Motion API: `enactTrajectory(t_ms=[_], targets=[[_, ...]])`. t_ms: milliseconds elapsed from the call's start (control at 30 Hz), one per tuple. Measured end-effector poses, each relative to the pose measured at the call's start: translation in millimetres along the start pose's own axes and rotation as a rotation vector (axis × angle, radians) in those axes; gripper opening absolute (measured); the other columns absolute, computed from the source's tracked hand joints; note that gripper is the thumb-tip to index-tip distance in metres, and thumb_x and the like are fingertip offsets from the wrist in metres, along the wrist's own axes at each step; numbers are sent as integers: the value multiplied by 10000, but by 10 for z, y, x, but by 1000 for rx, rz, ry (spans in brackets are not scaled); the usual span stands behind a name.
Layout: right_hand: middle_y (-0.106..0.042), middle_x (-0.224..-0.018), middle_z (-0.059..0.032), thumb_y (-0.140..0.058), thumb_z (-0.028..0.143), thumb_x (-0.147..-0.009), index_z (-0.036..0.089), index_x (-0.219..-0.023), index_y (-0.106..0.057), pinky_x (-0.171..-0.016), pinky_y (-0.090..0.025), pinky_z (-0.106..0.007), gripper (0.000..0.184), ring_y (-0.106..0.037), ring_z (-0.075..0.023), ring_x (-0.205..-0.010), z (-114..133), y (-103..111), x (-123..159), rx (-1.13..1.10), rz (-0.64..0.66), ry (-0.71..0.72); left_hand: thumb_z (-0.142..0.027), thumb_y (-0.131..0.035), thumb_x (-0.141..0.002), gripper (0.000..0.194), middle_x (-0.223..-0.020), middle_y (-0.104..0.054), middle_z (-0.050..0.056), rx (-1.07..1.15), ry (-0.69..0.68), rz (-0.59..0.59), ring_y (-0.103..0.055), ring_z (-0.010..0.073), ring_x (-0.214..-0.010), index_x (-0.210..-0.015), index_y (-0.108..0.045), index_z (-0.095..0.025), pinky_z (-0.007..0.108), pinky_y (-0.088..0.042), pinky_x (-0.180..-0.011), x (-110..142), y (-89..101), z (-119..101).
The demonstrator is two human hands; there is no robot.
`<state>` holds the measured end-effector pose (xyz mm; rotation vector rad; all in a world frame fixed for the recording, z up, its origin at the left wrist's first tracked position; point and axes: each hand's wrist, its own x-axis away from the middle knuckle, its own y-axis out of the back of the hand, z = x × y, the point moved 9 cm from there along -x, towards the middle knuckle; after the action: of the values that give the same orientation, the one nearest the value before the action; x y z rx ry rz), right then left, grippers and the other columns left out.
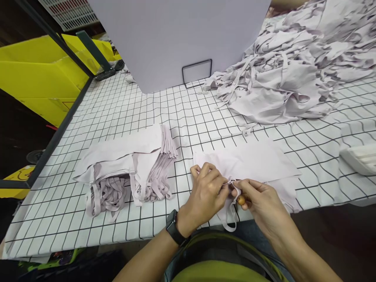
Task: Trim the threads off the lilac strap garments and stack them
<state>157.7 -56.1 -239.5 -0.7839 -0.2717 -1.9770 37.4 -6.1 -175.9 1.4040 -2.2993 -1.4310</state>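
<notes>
A pale lilac garment [252, 162] lies flat on the checked table cover near the front edge. My left hand [207, 192] is closed, pinching the garment's edge and a thin strap [230, 213] that loops down over the table edge. My right hand [258, 199] is closed too, pinching the same strap right beside the left fingers and holding a small tool with a wooden handle [241, 200]. A black watch sits on my left wrist.
A folded stack of like garments [129, 164] lies to the left. A loose heap of them [296, 66] fills the back right. A grey board [176, 39] stands behind on a wire holder. Yellow bins [38, 78] sit left of the table; a white object [360, 156] at right.
</notes>
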Motion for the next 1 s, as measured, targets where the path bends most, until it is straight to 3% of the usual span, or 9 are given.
enactTrajectory(t_ms=[433,700,833,1000], targets=[[-575,-513,5,-830,337,-609,152,-526,-651,-383,-310,-166,271,-430,-55,-428,-22,-44,-4,32,37,25,-88,-498,-967,204,-807,-621,56,-276,-173,57,-549,250,-992,-790,-593,-126,424,-298,-808,45,-69,-158],[-543,-480,8,-801,348,-544,150,-502,-634,-356,-255,-163,263,-381,-44,-397,-23,-95,33,33,39,-21,-43,-476,-953,234,-791,-585,59,-363,-225,120,-535,244,-965,-752,-542,-143,411,-299,-805,45,-93,-208],[-518,-457,21,-807,340,-495,167,-446,-560,-345,-199,-154,306,-321,-22,-375,-25,-142,28,41,75,-97,-38,-477,-941,227,-780,-572,60,-359,-234,131,-533,247,-953,-749,-532,-146,409,-306,-799,66,-107,-202],[-517,-466,29,-842,375,-466,162,-463,-586,-354,-164,-156,333,-264,-10,-384,-71,-195,14,44,144,-153,-44,-483,-937,196,-813,-586,63,-345,-227,109,-533,246,-974,-777,-538,-143,408,-317,-793,67,-144,-168]])
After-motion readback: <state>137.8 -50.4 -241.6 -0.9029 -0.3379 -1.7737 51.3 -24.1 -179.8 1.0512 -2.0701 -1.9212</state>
